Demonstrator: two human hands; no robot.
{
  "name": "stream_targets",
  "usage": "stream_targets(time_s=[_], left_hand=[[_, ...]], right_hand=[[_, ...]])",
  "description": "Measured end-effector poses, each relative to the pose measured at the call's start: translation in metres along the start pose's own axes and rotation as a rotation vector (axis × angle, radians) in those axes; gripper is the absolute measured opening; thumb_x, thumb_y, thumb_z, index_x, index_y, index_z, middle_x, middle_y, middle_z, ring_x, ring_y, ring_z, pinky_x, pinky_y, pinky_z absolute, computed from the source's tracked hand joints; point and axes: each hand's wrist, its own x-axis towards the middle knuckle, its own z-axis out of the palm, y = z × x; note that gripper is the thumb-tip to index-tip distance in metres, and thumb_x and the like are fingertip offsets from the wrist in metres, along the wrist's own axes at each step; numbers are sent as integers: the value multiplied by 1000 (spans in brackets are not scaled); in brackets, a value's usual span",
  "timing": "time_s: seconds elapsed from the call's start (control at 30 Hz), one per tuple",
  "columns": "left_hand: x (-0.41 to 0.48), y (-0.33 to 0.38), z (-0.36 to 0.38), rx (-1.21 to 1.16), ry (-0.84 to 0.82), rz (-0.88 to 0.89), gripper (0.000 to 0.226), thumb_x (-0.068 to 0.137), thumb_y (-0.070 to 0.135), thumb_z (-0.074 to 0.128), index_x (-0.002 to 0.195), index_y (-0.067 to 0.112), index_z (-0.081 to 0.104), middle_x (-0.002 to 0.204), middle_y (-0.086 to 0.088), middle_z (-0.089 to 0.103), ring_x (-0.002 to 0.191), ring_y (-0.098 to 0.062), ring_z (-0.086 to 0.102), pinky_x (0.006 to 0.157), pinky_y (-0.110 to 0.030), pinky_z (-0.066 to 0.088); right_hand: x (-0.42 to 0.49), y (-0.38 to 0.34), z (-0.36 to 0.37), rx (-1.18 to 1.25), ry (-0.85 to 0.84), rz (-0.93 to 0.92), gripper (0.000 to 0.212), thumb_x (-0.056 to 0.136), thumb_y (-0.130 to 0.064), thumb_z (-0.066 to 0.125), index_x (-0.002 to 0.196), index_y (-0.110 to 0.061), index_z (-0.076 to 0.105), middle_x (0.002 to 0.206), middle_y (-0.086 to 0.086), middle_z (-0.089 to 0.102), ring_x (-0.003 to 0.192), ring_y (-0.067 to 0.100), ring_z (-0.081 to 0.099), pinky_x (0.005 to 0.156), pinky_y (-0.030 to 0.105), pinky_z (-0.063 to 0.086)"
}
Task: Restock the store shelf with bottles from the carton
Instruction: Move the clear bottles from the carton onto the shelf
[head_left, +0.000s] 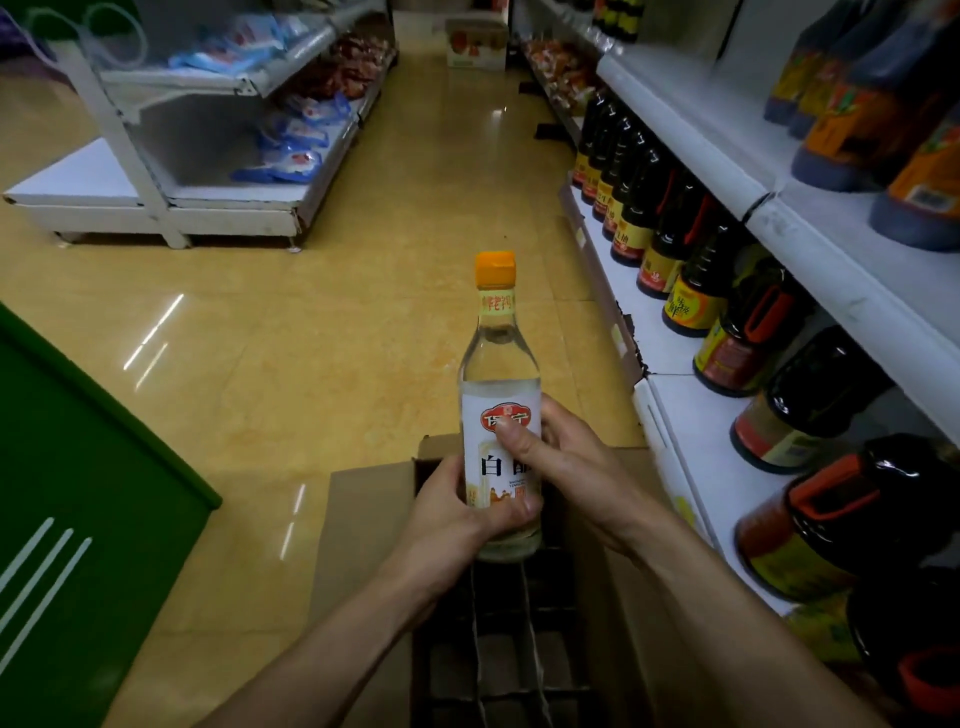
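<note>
A clear bottle (500, 374) with an orange cap and a white label stands upright in the air above the open brown carton (363, 519). My left hand (452, 512) grips its lower part from the left. My right hand (566, 462) holds it from the right, thumb across the label. The carton sits on the floor below my arms, with dark cardboard dividers inside. To the right runs the white store shelf (691, 447), its lower level lined with dark sauce bottles (727, 322).
An upper shelf level (727, 135) on the right carries large dark bottles with orange labels. Across the yellow tiled aisle stands a white rack (234, 202) with blue packets. A green surface (78, 493) fills the lower left. A box (475, 44) sits at the aisle's far end.
</note>
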Motion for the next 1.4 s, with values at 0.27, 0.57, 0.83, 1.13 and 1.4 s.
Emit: stream_targets(time_s=[0.27, 0.57, 0.83, 1.13, 1.4], left_hand=[[-60, 70, -8, 33, -64, -148, 57, 79, 19, 88, 128, 19, 58, 112, -6, 76, 104, -23, 74, 88, -35, 62], [-114, 269, -8, 98, -129, -79, 68, 70, 46, 84, 129, 24, 58, 115, 1, 76, 108, -17, 73, 98, -47, 58], [-156, 477, 10, 135, -226, 32, 61, 76, 43, 81, 129, 24, 60, 118, 0, 75, 112, -18, 71, 99, -45, 57], [-196, 643, 49, 163, -382, 131, 45, 87, 26, 78, 128, 22, 59, 114, 3, 76, 105, -11, 73, 83, -24, 58], [-211, 734, 127, 170, -515, 249, 54, 84, 35, 82, 130, 21, 58, 118, 0, 76, 110, -17, 73, 98, -39, 58]], right_hand=[[-46, -69, 16, 74, -9, 112, 47, 87, -40, 76, 128, -20, 63, 120, 3, 75, 112, 13, 72, 86, 28, 59], [-85, -271, 18, 61, 41, 59, 50, 88, -42, 74, 131, -19, 62, 120, -1, 76, 112, 11, 71, 92, 29, 58], [-128, -495, 11, -30, 163, -19, 51, 92, -46, 62, 134, -18, 62, 126, -2, 74, 119, 15, 69, 105, 48, 53], [-196, -662, -14, -97, 290, -137, 39, 97, -39, 60, 129, -17, 63, 98, -10, 79, 87, 4, 75, 68, 27, 61], [-246, -754, -65, -145, 480, -241, 45, 86, -59, 64, 117, -27, 67, 105, -7, 80, 96, 10, 76, 78, 30, 62]])
